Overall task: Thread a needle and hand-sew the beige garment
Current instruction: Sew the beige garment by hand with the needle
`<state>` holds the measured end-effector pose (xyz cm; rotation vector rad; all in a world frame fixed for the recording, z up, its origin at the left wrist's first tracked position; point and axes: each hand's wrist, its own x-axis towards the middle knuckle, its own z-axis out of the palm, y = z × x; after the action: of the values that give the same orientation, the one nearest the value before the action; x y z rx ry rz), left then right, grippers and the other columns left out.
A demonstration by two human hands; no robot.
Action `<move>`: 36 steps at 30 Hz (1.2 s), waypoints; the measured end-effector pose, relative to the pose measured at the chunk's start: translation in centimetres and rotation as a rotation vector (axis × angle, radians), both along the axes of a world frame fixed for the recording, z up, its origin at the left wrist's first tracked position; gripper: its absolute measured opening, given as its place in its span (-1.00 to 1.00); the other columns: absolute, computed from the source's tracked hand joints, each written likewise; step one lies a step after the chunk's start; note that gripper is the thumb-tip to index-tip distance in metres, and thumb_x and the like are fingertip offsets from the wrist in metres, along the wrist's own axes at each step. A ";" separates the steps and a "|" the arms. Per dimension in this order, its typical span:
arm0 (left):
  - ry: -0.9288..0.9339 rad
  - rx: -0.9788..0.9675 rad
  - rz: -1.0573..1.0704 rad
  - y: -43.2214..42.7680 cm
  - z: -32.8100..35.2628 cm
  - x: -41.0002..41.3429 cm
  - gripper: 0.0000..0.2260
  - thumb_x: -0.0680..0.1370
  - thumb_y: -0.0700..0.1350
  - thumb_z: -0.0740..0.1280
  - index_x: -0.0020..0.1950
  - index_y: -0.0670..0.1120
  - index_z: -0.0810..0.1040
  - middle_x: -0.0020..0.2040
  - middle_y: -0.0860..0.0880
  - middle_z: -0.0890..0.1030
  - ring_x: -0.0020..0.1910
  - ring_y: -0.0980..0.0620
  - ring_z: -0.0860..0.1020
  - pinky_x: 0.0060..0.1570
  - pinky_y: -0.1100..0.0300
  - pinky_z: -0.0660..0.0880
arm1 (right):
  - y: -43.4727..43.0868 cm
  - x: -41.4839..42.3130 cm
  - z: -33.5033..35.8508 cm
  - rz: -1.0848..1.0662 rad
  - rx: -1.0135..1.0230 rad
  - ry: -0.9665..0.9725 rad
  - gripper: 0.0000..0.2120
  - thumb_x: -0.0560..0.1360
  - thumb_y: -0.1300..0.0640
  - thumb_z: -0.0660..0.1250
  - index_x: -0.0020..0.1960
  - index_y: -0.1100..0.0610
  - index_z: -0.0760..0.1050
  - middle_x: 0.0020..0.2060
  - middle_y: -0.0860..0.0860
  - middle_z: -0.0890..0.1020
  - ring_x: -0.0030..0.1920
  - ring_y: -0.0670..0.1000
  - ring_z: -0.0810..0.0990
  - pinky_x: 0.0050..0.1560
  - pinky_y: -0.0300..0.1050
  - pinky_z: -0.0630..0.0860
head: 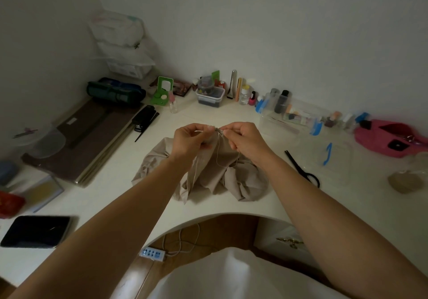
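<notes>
From the head view, both our hands are raised just above the beige garment (208,178), which lies crumpled in soft folds on the white table (139,196), near its curved front edge and between our forearms. Our left hand (190,142) and right hand (247,144) meet fingertip to fingertip. In each, thumb and forefinger are pressed together in a pinch on the thread (218,159), with the other fingers curled underneath. A small greyish bunch sits where the two pinches meet. The needle is too fine for us to make out, so we cannot tell whether it lies in the left pinch. From that point the thread hangs in a slack loop to the cloth and climbs back toward the right hand.

We judge the thread to be almost weightless and limp, apt to tangle or slip, so it wants a firm pinch close to its end. The garment looks light and floppy. It will sag and bunch wherever we lift it, so we should take it near the spot to be stitched and keep that part taut between the fingers.

Black scissors (303,170) lie to the right, well apart from the cloth, beside a clear plastic lid (333,159) with a blue latch.
</notes>
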<state>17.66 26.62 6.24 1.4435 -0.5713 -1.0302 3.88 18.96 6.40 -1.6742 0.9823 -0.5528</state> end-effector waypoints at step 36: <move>0.154 0.113 -0.021 -0.6 -0.7 0.8 -0.71 0.55 -0.10 0.36 0.11 -0.33 0.57 -0.03 -0.21 0.52 -0.08 -0.13 0.50 -0.11 0.12 0.61 | -0.6 -0.5 -0.5 0.130 0.256 -0.263 -0.76 0.61 0.33 0.19 0.13 0.18 0.61 -0.52 -0.07 0.38 -0.48 -0.16 0.27 -0.45 -0.36 0.25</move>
<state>18.50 25.98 5.54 1.4436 -0.4234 -1.1952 3.42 18.37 5.90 -1.3854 0.7154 -0.5214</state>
